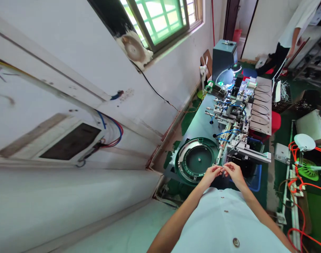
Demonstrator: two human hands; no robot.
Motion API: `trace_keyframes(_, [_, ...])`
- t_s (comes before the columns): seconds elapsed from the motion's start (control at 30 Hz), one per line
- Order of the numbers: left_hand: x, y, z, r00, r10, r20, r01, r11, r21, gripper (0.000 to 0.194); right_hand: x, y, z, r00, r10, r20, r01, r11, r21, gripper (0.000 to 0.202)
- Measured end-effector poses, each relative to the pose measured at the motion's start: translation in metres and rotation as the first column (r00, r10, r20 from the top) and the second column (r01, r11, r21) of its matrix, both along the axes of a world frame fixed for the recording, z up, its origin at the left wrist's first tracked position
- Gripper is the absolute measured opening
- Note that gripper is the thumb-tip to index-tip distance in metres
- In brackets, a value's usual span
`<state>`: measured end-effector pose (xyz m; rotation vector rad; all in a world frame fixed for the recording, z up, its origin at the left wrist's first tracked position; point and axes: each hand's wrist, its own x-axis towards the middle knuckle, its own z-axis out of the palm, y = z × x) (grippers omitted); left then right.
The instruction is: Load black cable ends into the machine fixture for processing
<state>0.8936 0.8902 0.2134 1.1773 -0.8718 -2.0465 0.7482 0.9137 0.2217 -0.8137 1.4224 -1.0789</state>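
Your left grip [212, 173] and right grip [234, 172] are both pinched closed, fingertips meeting on a tiny piece [223, 169], too small to tell which way its long axis points. Ribbed tube [224, 156] just past them, round green bowl [194, 164] crowding the left, straight silvery rail [251, 151] off right, smooth grey worktop [198, 128] beyond.
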Motion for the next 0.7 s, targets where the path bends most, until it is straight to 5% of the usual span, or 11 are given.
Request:
trace_keyframes(0.4, [-0.009,0.006,0.01,0.997,0.068,0.034,-0.067,0.998,-0.019,0.029,0.0,0.009,0.005,1.0,0.007,-0.007,-0.007,1.0,0.018,0.038])
trace_keyframes(0.7, [-0.007,0.007,0.007,0.978,0.148,-0.147,-0.102,0.954,0.281,0.022,0.0,0.011,0.005,0.988,0.015,-0.154,-0.03,0.995,-0.092,0.035])
